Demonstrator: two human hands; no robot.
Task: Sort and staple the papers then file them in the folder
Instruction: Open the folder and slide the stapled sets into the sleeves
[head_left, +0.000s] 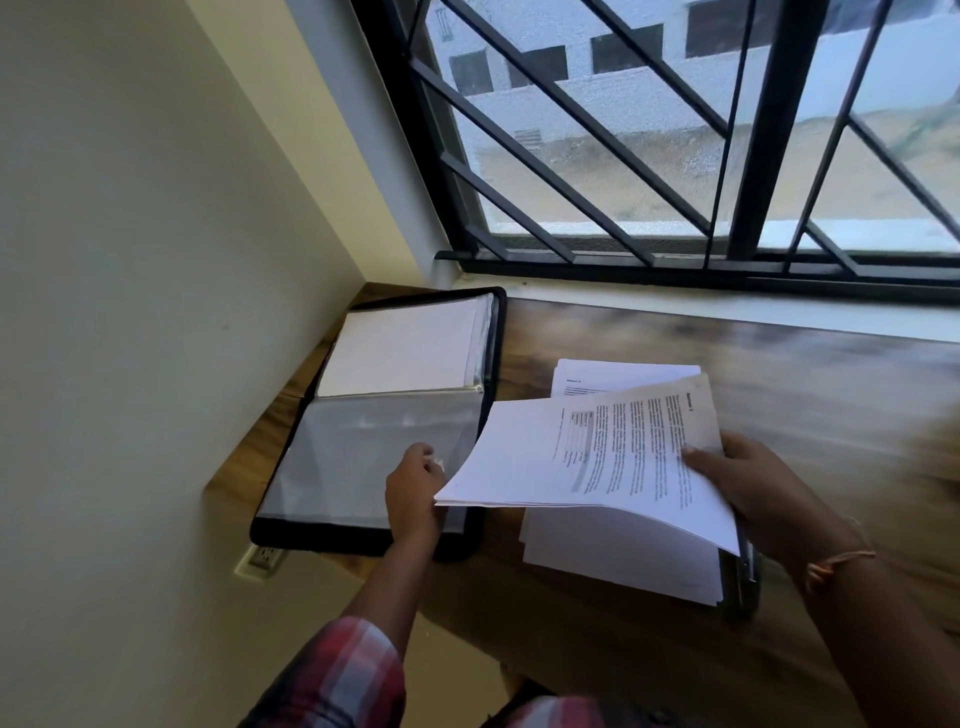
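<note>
A black zip folder (497, 364) lies open on the wooden desk (810, 379), at about 9 o'clock from the papers. Its far half holds white sheets (405, 353) under plastic. Its near half shows a clear sleeve (358, 457) with glare across it.

The left hand (413, 488) comes in from 6 o'clock. Its fingers are curled at the sleeve's right edge and pinch a lifted bit of the plastic.

The right hand (743, 478) grips a sheaf of papers (597, 457) at its 3 o'clock edge, thumb on top and fingers beneath. The sheaf is raised off the desk and reaches towards the folder, its left corner over the folder's right rim. The top page is printed, with a short bold heading at its 1 o'clock corner, paragraphs of text and a grey table. The print is too blurred to read.

Below the sheaf a loose stack of white paper (623, 561) rests on the desk. A further printed sheet (623, 374) shows at 12 o'clock behind it, with a small bold heading that cannot be read. A dark object (748, 577) pokes out at the stack's 4 o'clock edge. I cannot tell what it is.

The right wrist wears an orange thread band (841, 561). The left arm has a plaid sleeve (343, 675). A wall outlet (260, 558) sits under the desk edge at 7 o'clock. A black window grille (571, 130) fills the 12 to 2 o'clock area.
</note>
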